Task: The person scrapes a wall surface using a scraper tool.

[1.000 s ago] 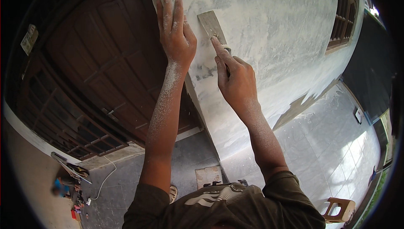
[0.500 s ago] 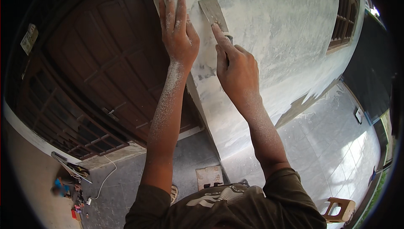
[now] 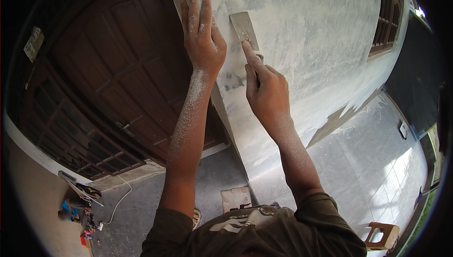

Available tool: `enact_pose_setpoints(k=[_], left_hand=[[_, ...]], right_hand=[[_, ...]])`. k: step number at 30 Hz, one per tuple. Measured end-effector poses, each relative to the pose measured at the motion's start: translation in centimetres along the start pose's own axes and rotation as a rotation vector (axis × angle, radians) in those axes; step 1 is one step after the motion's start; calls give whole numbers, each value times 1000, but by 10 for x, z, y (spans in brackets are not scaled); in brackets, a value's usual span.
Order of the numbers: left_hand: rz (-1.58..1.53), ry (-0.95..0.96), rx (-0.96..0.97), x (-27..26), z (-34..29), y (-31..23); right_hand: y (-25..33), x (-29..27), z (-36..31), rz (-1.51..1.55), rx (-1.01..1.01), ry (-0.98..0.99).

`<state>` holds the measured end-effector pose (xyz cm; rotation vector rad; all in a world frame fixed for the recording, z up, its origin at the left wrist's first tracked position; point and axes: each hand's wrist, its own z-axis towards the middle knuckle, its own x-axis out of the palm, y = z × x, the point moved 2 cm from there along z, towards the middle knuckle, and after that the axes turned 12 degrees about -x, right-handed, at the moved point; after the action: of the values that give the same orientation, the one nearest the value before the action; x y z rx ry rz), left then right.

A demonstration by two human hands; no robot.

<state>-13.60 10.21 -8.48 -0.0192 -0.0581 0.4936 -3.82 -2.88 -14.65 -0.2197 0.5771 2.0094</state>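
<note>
My right hand (image 3: 269,89) grips a putty knife (image 3: 245,26), its forefinger stretched along the wide metal blade. The blade lies against the pale, patchily plastered wall (image 3: 311,35); most of the handle is hidden in the fist. To the left, my left hand (image 3: 204,37) rests with fingers stretched out at the wall's corner edge, beside the dark door. Nothing shows in it. White dust coats the fingers and the left forearm, with a lighter dusting on the right one.
A dark brown panelled door (image 3: 127,49) with a metal handle stands left of the corner. Below lie grey floor tiles (image 3: 349,162), a piece of cardboard (image 3: 235,197) and a brown plastic stool (image 3: 381,236). A white cable (image 3: 123,203) runs along the floor; another person (image 3: 70,210) is at lower left.
My right hand has drawn the putty knife down along the wall and slightly right. My left hand stays at the corner edge, almost unmoved.
</note>
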Motion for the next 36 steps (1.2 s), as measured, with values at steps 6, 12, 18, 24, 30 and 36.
enact_pose_setpoints(k=[6,12,18,24,30,36], left_hand=[[-6,9,-22,0,2,-3],[12,11,-17,-1,0,-3],[14,7,-15,-2,2,-2],[11,10,-19,-1,1,-4],[30,18,-18,-2,1,-4],[19,13,-19,-1,3,-3]], right_hand=[[3,-4,20,50,-35,-70],[0,-4,3,64,22,29],[1,-8,13,111,-11,-26],[3,-8,10,111,-17,-10],[2,-6,6,73,-8,18],[2,-13,22,86,-44,-23]])
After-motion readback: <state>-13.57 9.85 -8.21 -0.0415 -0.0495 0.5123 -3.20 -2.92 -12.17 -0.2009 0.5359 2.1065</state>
